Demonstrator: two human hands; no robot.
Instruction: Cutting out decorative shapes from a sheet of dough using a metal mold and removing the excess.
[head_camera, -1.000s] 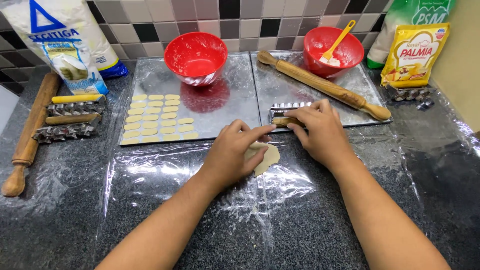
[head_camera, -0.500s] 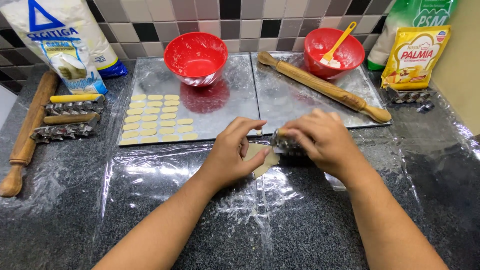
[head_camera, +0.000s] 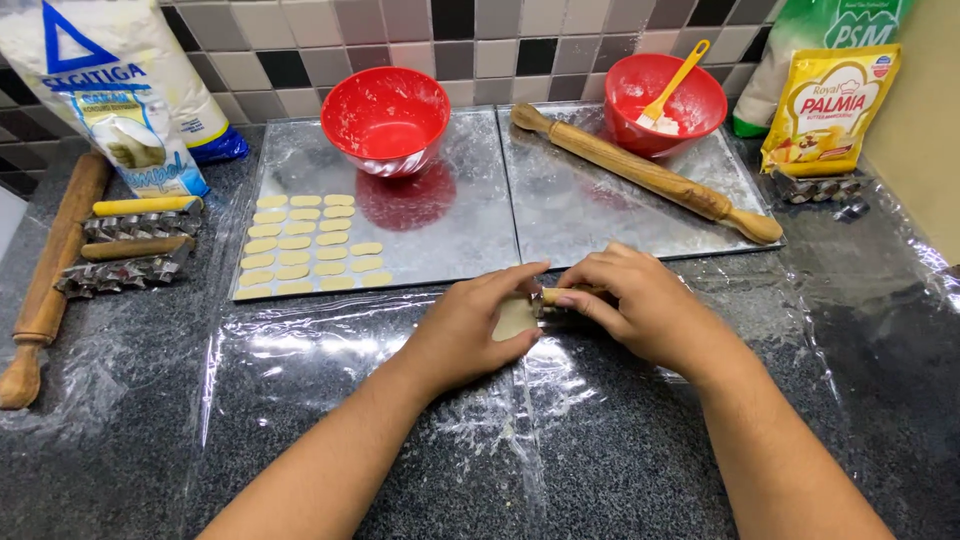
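Observation:
A small flat piece of pale dough (head_camera: 514, 318) lies on plastic film (head_camera: 330, 360) spread over the dark counter. My left hand (head_camera: 470, 325) rests on the dough's left side, fingers curled around it. My right hand (head_camera: 640, 300) grips a metal roller cutter with a wooden handle (head_camera: 556, 296) and presses it against the dough's right edge. The cutter's wheels are mostly hidden by my fingers. Behind my hands, the left baking tray (head_camera: 450, 220) carries several rows of small oval dough pieces (head_camera: 305, 243).
A red bowl (head_camera: 385, 115) stands on the left tray. A wooden rolling pin (head_camera: 645, 175) and a red bowl with a yellow spatula (head_camera: 665, 100) sit on the right tray (head_camera: 600, 215). Far left: another rolling pin (head_camera: 45, 290), roller cutters (head_camera: 125, 250), flour bags (head_camera: 110, 90). Right: yellow packet (head_camera: 825, 110).
My right hand brought the roller cutter from the right tray's front edge down and left to the dough. My left hand stayed on the dough.

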